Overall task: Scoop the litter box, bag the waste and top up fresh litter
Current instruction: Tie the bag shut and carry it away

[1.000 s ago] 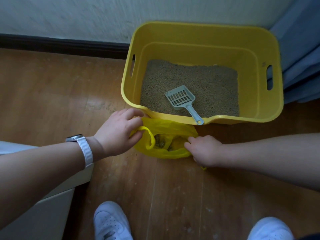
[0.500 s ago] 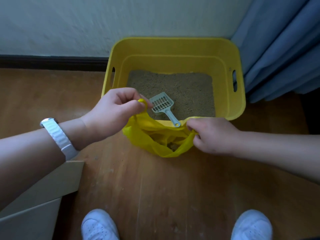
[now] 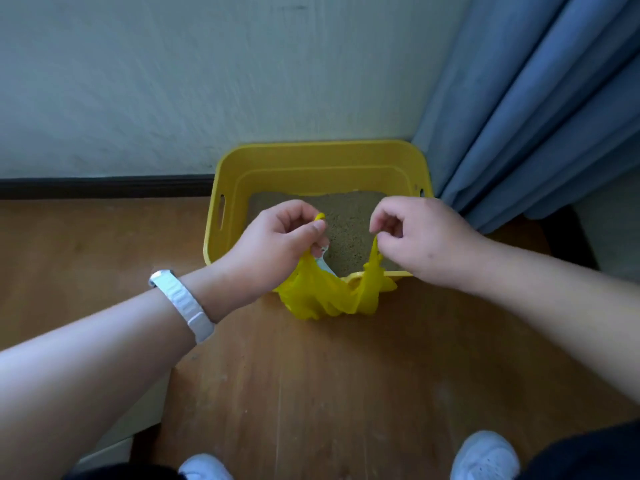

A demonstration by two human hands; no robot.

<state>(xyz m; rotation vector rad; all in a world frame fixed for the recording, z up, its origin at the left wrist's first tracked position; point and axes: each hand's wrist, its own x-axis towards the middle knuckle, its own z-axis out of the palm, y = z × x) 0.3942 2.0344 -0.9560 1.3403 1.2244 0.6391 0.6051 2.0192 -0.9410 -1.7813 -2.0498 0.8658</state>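
Observation:
A yellow plastic litter box stands on the wood floor against the wall, with tan litter inside. In front of it hangs a yellow plastic bag, lifted off the floor by its two handles. My left hand pinches the left handle and my right hand pinches the right handle, both above the box's front rim. A small part of the grey scoop shows behind the bag, between my hands. The bag's contents are hidden.
Blue curtains hang at the right, next to the box. A dark baseboard runs along the wall. A white cabinet corner sits under my left forearm. My white shoes are at the bottom edge.
Both hands have risen from the floor with the bag's handles, lifting the bag up in front of the box. The view has pulled back and tilted up, and the scoop is now mostly covered.

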